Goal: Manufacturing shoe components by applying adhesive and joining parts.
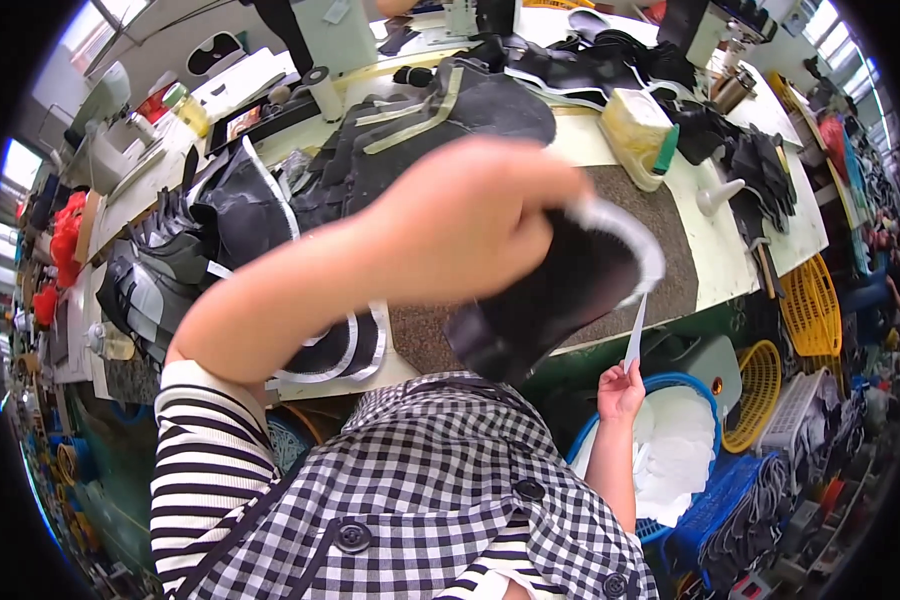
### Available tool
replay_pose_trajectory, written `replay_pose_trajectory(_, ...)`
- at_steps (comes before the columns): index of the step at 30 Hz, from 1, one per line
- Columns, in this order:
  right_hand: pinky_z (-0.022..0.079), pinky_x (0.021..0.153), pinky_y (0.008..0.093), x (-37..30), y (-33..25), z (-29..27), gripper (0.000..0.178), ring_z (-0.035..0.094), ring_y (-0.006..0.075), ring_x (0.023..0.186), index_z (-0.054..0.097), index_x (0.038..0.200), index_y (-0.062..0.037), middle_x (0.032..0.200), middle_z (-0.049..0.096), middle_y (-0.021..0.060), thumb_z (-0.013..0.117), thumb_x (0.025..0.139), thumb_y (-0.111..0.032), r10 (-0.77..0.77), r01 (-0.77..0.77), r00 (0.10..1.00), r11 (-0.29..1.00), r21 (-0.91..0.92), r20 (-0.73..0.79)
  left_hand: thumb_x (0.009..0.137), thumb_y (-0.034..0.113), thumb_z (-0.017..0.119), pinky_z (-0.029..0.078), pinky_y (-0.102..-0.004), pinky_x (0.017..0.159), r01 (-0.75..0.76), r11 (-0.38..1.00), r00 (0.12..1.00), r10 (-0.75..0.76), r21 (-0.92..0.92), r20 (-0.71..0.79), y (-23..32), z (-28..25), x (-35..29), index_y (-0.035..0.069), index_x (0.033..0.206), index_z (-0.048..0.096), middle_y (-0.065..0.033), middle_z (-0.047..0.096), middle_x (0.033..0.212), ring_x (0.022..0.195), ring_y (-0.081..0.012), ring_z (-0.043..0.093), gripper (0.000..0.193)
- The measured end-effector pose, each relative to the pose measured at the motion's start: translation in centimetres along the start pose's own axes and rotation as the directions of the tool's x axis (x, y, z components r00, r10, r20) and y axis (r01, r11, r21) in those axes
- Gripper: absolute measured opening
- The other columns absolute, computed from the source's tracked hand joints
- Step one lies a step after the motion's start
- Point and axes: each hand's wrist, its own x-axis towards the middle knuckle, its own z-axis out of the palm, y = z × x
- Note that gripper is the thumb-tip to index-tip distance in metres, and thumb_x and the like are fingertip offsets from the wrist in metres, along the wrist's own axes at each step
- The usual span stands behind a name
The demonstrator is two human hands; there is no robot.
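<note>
My left hand (470,215), smeared by motion, grips a black shoe upper piece (570,290) by its top edge, in the air over the brown work mat (670,225). The piece curves round and has a white band along its right rim. From that rim a thin white strip (638,330) runs down to my right hand (622,392), closed on its lower end. Below and beside this hand is a blue basket (715,400) holding many white pieces. Whether the strip is still stuck to the rim I cannot tell.
Stacked dark shoe parts (450,105) lie behind the mat, and black-and-white uppers (235,195) stand at the left. A yellowish-white container (635,125) with a green part sits at the far right. Yellow baskets (810,305) stand beyond the table's right edge.
</note>
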Motion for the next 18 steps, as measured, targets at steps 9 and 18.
replay_pose_trajectory(9,0.043,0.060,0.0246,0.5,-1.8,-1.0,0.015,0.048,0.0117,0.065,0.056,0.096,-0.0049,0.077,0.053,0.0019,0.055,0.093,-0.020,-0.121,0.044,0.946,0.967,0.251,0.301,0.066,-0.002,0.063,0.050,-0.0383,0.081,-0.430,0.876,0.849,0.474,0.217,-0.232,-6.2,3.7,-3.1,0.010,0.093,0.070,-0.0077,0.064,0.099,0.094,-0.0259,0.062,0.031)
replay_pose_trajectory(18,0.051,0.081,0.0321,-0.8,2.7,-0.5,0.025,0.061,0.0181,0.099,0.054,0.115,-0.0093,0.111,0.062,0.0042,0.054,0.093,-0.021,-0.038,0.062,0.988,0.985,-0.160,0.149,0.074,0.000,0.053,0.020,-0.0506,0.111,0.129,0.902,0.824,-0.329,0.411,0.462,-13.8,15.6,-21.9,0.009,0.122,0.053,-0.0123,0.045,0.131,0.133,-0.0298,0.032,0.049)
